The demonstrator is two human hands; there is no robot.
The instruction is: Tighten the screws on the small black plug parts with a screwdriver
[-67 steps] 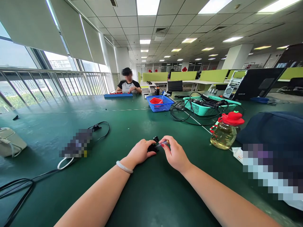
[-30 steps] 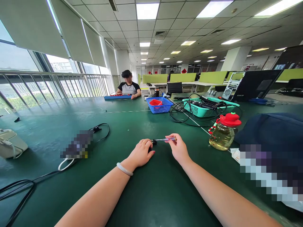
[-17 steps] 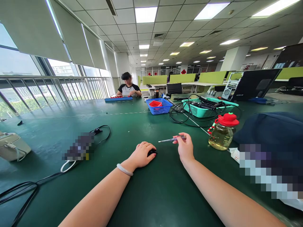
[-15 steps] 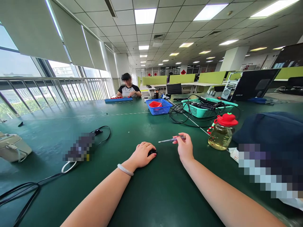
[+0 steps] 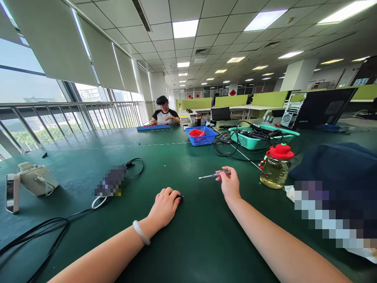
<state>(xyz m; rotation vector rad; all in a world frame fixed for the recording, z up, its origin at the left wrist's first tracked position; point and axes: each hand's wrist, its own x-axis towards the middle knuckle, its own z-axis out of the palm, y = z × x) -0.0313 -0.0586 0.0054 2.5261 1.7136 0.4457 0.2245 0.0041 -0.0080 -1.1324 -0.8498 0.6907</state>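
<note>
My left hand (image 5: 165, 206), with a pale bangle on its wrist, is curled over a small black computer mouse (image 5: 180, 196) on the green table. The palm and fingers hide most of the mouse; only a dark edge shows beside the thumb. To the right, my right hand (image 5: 230, 184) grips a slim screwdriver (image 5: 208, 175) by its clear handle. Its metal shaft points left, with the tip a little above the table and apart from my left hand.
A red-lidded jar (image 5: 275, 167) and a dark blue cap (image 5: 338, 169) lie right. Farther off are a blue basket (image 5: 203, 139), a green basket (image 5: 250, 144) with cables, and a seated person (image 5: 165, 114). A pale case (image 5: 38, 179) and black cable (image 5: 63, 228) are left.
My left hand has moved left and slightly toward me with the mouse, which is now more covered. The right hand and screwdriver stay nearly still. The view has turned slightly left.
</note>
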